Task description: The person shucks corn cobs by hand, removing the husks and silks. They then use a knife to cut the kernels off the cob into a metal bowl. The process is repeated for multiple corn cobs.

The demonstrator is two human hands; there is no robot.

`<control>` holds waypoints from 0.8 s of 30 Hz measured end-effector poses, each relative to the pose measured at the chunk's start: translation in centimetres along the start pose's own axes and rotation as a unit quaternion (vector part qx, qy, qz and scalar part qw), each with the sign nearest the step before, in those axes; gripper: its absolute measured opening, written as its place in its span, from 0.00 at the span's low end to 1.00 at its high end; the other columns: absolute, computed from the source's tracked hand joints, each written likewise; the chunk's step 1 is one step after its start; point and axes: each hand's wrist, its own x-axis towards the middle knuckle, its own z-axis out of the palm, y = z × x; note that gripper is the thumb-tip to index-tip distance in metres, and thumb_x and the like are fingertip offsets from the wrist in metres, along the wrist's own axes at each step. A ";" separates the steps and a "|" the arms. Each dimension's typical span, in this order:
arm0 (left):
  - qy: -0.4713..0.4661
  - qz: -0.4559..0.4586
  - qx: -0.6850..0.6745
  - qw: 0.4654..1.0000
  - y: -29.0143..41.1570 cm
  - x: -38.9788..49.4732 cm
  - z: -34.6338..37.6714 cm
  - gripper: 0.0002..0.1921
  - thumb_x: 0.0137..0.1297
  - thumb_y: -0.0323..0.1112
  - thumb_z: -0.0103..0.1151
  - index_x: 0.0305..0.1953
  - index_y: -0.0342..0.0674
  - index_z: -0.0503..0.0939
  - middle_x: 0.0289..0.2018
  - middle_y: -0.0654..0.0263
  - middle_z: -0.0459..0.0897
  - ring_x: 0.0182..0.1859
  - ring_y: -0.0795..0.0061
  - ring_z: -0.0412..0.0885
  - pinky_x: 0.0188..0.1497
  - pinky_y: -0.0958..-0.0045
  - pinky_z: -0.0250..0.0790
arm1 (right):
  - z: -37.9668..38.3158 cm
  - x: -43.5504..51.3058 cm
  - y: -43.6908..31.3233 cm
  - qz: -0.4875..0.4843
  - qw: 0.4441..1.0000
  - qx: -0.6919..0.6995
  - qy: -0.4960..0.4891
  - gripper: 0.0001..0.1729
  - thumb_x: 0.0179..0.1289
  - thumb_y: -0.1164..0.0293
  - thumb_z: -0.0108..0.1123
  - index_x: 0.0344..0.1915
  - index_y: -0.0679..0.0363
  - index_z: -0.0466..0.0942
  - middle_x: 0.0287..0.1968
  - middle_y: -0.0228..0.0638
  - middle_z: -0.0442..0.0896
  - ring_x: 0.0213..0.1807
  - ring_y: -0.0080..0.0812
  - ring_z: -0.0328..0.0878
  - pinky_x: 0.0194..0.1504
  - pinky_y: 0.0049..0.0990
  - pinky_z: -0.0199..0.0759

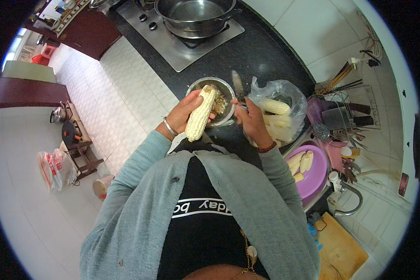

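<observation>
My left hand grips a pale, husked corn cob, held tilted over the left part of a round metal bowl. Corn kernels and brownish scraps lie in the bowl. To the right of the bowl, my right hand holds a small knife, its slightly blurred blade pointing away from me and apart from the cob. Beside that hand, an open clear plastic bag holds several corn cobs. More cobs lie in a purple basin at the sink.
A large steel pot stands on the gas hob beyond the bowl. At the right are the sink's faucet, a wooden cutting board and a wall rack holding a cleaver. The black countertop meets a tiled wall.
</observation>
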 end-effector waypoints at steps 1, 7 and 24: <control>0.008 -0.010 0.031 0.999 0.5 0.2 -0.4 0.25 0.74 0.40 0.48 0.67 0.41 0.57 0.49 0.55 0.78 0.42 0.63 0.85 0.40 0.67 0.83 | 0.4 0.6 0.1 -0.039 0.996 -0.082 0.022 0.16 0.74 0.66 0.47 0.51 0.64 0.75 0.27 0.31 0.79 0.26 0.23 0.76 0.32 0.26 0.69; 0.052 -0.032 0.214 0.975 3.0 0.8 -1.1 0.26 0.69 0.42 0.56 0.64 0.37 0.65 0.48 0.59 0.79 0.40 0.72 0.84 0.41 0.74 0.80 | 0.5 1.8 0.0 -0.115 0.953 -0.280 -0.004 0.15 0.69 0.72 0.51 0.52 0.65 0.75 0.42 0.46 0.83 0.37 0.41 0.81 0.39 0.32 0.73; 0.120 -0.064 0.350 0.927 -0.4 2.7 -0.9 0.22 0.68 0.48 0.58 0.54 0.37 0.75 0.37 0.67 0.81 0.35 0.82 0.79 0.36 0.77 0.75 | -0.1 0.3 1.6 -0.139 0.926 -0.351 -0.011 0.15 0.67 0.69 0.51 0.53 0.55 0.74 0.29 0.41 0.80 0.28 0.48 0.79 0.27 0.43 0.71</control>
